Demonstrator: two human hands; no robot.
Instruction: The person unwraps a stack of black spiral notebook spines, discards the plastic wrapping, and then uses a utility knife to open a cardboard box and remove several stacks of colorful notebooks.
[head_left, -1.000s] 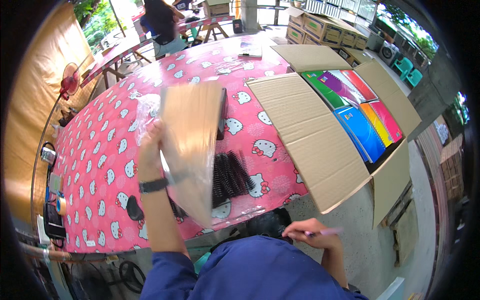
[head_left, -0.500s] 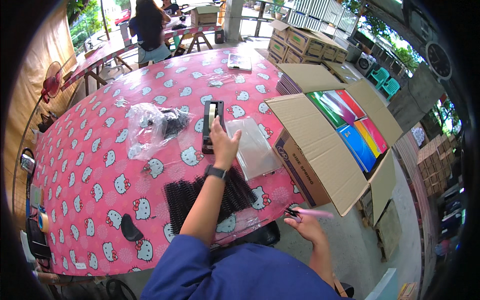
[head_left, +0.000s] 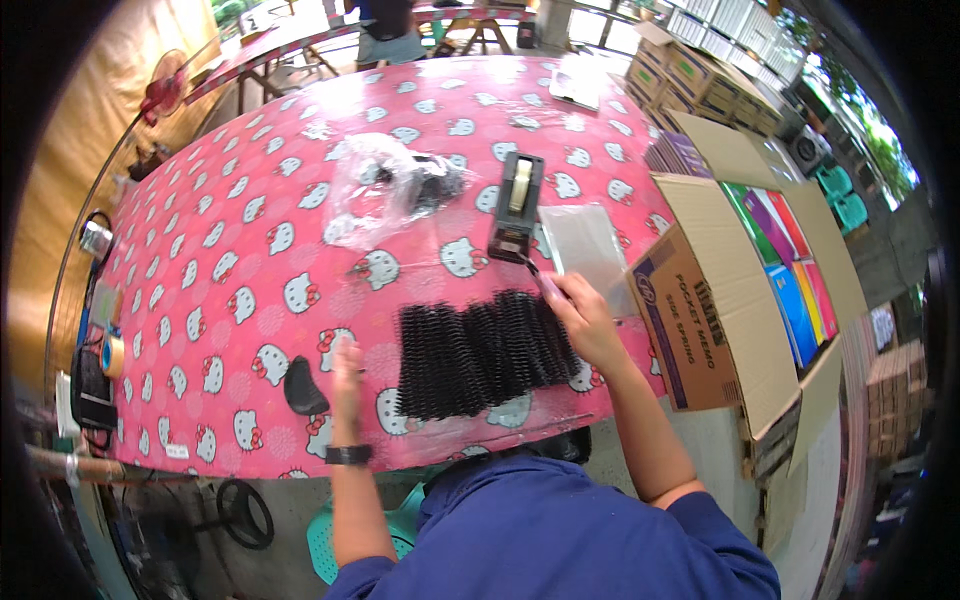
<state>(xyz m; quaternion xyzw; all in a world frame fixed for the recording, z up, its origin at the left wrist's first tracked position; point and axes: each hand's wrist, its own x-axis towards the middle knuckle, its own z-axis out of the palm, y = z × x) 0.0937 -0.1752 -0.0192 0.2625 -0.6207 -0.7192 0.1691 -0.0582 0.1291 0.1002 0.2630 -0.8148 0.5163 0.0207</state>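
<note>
My right hand (head_left: 583, 318) grips a small hand tool (head_left: 545, 285) with a pinkish-purple handle and a dark tip; its exact kind is unclear. That tip points at the near end of a black tape dispenser (head_left: 519, 195) holding a roll of clear tape. Just below lies a row of black spiral binding coils (head_left: 480, 355). My left hand (head_left: 347, 385), somewhat blurred and wearing a dark wristband, hovers at the coils' left with fingers stretched and nothing in them. Beside it rests a curved black piece (head_left: 304, 388). Clear plastic sleeves (head_left: 585, 250) lie right of the dispenser.
A crumpled clear plastic bag (head_left: 370, 195) with black items lies on the pink patterned table (head_left: 240, 300). At right stands an open carton (head_left: 690, 310) of colourful notebooks (head_left: 780, 270). A tape roll (head_left: 112, 355) sits at the left edge. Behind the table, a person (head_left: 390, 30) stands.
My right hand has come up from beside the table's front edge to the dispenser, carrying the tool. My left hand has left the dispenser and moved down left. The view has shifted.
</note>
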